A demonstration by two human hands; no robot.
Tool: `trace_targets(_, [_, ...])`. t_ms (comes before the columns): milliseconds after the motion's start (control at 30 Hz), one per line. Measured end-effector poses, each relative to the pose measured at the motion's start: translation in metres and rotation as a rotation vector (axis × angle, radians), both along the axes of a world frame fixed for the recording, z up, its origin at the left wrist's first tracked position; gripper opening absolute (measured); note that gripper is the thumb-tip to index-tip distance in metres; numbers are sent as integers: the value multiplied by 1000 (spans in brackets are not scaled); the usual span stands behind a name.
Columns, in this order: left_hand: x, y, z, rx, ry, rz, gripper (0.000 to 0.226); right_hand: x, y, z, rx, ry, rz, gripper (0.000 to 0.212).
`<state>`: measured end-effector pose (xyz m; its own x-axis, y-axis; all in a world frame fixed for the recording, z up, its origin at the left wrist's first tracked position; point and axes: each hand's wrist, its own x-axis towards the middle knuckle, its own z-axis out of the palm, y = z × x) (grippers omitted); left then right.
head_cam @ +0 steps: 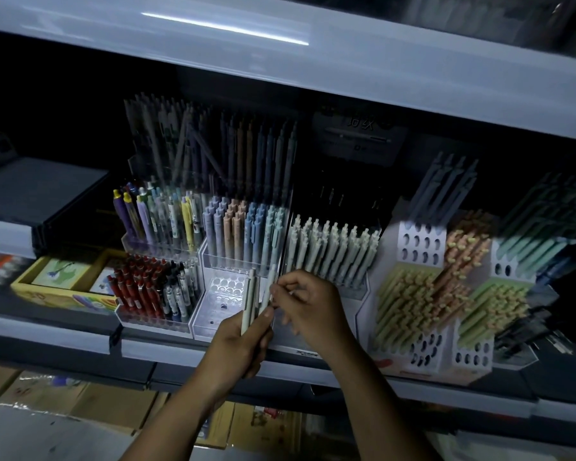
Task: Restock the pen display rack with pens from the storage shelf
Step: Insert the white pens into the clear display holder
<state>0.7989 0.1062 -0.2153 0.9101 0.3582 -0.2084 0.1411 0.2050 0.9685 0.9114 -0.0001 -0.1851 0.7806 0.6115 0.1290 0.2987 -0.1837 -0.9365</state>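
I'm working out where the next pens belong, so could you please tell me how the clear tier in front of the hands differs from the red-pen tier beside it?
The clear tier holds no standing pens, its round holes bare; the red-pen tier is packed. The left hand, gripping pale pens, overlaps the clear tier's front corner; no hand is near the red-pen tier. Both are transparent front trays on one shelf.

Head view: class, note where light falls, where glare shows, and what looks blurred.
Head view: light pools on the cream pens; the far corners go dark; a glare streak crosses the upper shelf; the right hand, pinching the held pens in the left hand, blurs.
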Motion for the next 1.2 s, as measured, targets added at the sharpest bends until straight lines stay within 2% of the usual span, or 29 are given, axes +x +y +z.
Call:
trace_targets(100, [0, 1, -2, -32, -14, 10, 51, 3, -1, -2, 52, 55, -58, 13])
trace_targets(300, [1, 3, 1, -84, -57, 58, 31, 26, -14, -2, 333, 123, -349, 9])
trace_targets(433, [1, 4, 1, -80, -68, 67, 30, 48, -29, -10, 394, 46, -531, 10])
trace_targets(567, [5, 5, -3, -72, -57, 72, 29, 62, -34, -17, 320, -186, -597, 10])
trace_targets(667, [8, 5, -4, -76, -42, 86, 27, 66, -31, -16, 290, -288, -601, 9])
trace_targets(833, [10, 5, -4, -77, -34, 111, 25, 74, -27, -22, 130, -469, -527, 19])
trace_targets(1000, [9, 4, -4, -96, -11, 99, 25, 85, -17, -33, -52, -588, -413, 26])
trace_targets(1133, [6, 5, -4, -104, -15, 78, 20, 85, -12, -33, -141, -698, -421, 33])
trace_targets(1200, [5, 5, -3, -115, -12, 79, 19, 86, -11, -34, -158, -694, -417, 35])
